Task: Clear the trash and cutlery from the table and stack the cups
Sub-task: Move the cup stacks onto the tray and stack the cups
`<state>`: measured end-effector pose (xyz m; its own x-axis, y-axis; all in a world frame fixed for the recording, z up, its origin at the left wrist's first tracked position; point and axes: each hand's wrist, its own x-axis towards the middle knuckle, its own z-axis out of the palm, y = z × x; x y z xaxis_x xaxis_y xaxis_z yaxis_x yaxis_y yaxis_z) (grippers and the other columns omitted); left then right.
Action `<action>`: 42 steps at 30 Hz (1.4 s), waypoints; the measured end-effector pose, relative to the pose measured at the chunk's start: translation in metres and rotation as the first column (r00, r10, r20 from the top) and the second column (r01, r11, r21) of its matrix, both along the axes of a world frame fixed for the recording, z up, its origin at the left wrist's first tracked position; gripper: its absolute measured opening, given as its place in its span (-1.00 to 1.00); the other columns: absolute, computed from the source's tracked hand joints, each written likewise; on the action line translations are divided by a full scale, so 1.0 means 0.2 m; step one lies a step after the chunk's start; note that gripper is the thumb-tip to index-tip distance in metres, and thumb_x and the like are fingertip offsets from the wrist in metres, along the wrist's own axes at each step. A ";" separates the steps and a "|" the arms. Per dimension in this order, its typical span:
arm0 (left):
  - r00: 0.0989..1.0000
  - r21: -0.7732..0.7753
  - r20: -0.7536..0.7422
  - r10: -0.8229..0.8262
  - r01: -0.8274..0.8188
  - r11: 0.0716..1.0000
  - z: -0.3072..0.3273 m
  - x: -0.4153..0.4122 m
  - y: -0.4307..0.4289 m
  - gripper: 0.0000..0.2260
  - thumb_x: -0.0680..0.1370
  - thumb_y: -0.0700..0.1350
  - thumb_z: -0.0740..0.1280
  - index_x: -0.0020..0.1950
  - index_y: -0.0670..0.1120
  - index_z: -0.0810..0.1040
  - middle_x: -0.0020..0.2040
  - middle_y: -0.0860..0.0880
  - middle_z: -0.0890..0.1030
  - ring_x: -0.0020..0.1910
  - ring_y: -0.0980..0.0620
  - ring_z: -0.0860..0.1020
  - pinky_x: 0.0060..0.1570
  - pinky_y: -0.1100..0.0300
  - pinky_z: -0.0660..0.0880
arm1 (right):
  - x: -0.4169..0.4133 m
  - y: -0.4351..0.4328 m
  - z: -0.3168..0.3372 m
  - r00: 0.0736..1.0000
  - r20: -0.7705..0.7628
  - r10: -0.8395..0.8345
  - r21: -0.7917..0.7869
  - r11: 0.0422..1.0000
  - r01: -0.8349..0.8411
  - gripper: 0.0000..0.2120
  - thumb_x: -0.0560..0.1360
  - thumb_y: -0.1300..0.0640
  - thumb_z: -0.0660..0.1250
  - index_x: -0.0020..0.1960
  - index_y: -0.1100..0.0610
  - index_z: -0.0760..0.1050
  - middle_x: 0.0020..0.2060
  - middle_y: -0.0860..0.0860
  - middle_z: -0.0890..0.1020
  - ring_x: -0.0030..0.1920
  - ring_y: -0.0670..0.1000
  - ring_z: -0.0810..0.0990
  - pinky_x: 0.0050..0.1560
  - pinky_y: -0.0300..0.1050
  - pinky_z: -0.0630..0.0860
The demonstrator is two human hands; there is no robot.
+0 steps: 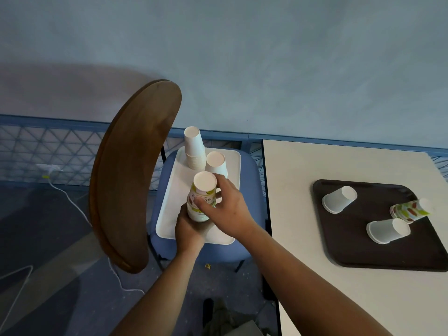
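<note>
Both hands grip a printed cup stack on the white tray; three cups wait on the desk's dark tray.

Reaching forward with both bare forearms, wrists converging. Gripping printed paper cup stack low down with left hand, fingers curled round its lower end, palm hidden. Clasping same stack higher up with right hand, thumb across near side, fingers wrapped round far side.
</note>
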<state>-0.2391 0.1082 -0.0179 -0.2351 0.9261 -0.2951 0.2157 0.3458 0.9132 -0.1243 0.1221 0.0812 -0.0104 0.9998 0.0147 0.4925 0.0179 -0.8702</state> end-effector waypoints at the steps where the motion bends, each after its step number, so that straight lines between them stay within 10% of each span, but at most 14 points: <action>1: 0.999 -0.004 0.038 -0.006 0.006 1.000 0.01 0.01 0.01 -0.40 0.35 -0.16 0.64 0.32 0.05 0.51 0.15 0.13 0.61 0.17 0.06 0.56 0.20 0.16 0.46 | 0.02 -0.02 0.00 1.000 -0.012 -0.024 -0.003 1.000 0.024 -0.40 0.40 -0.24 0.44 0.37 -0.08 0.40 0.22 -0.11 0.57 0.18 -0.07 0.57 0.15 0.01 0.59; 16: 0.969 -0.070 0.091 -0.230 0.237 0.969 0.12 0.45 -0.49 -0.27 0.18 0.09 0.71 0.29 0.13 0.53 0.14 0.11 0.71 0.14 0.05 0.68 0.16 -0.05 0.65 | 0.53 -0.59 0.10 0.985 -0.086 -0.147 0.024 0.988 0.150 -0.43 0.43 -0.24 0.43 0.37 -0.11 0.40 0.17 -0.19 0.54 0.19 -0.13 0.55 0.16 -0.02 0.59; 21: 0.966 -0.111 0.040 -0.256 0.259 0.959 0.19 0.78 -0.74 -0.51 0.36 -0.07 0.64 0.16 0.14 0.47 0.01 -0.06 0.70 -0.22 -0.02 0.63 -0.41 0.28 0.55 | 0.82 -0.88 0.13 0.979 -0.115 -0.170 0.062 0.982 0.178 -0.40 0.43 -0.21 0.44 0.40 -0.07 0.40 0.21 -0.17 0.53 0.19 -0.10 0.55 0.16 0.01 0.58; 27: 0.919 0.010 -0.122 -0.374 0.378 0.926 0.31 1.21 -1.08 -0.69 0.52 -0.21 0.48 0.22 -0.02 0.54 0.01 0.05 0.69 0.01 0.10 0.64 -0.16 0.24 0.64 | 1.28 -1.27 0.21 0.971 -0.122 -0.205 0.097 0.971 0.217 -0.46 0.44 -0.15 0.50 0.36 -0.10 0.43 0.17 -0.19 0.54 0.18 -0.12 0.56 0.18 -0.02 0.57; 33: 0.900 -0.046 -0.108 -0.422 0.419 0.907 0.32 1.59 -1.28 -0.35 0.21 0.12 0.71 0.21 0.27 0.49 0.07 0.23 0.69 0.09 0.16 0.67 0.10 0.13 0.63 | 1.67 -1.51 0.28 0.958 -0.119 -0.262 0.111 0.955 0.275 -0.50 0.44 -0.18 0.48 0.32 -0.14 0.42 0.14 -0.20 0.56 0.20 -0.10 0.57 0.18 0.02 0.58; 42: 0.878 -0.014 -0.106 -0.466 0.467 0.884 0.47 1.89 -1.13 -0.30 0.19 0.14 0.69 0.26 0.24 0.47 0.08 0.23 0.66 0.08 0.14 0.63 0.02 0.19 0.56 | 1.95 -1.46 0.40 0.943 -0.094 -0.319 0.177 0.927 0.331 -0.44 0.42 -0.14 0.52 0.34 -0.11 0.41 0.14 -0.19 0.53 0.19 -0.11 0.54 0.17 -0.01 0.57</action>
<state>0.1384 -0.1186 0.0753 0.1968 0.9391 -0.2816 0.4426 0.1712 0.8802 0.2664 -0.1701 0.1612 0.3217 0.9270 0.1928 0.4434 0.0324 -0.8957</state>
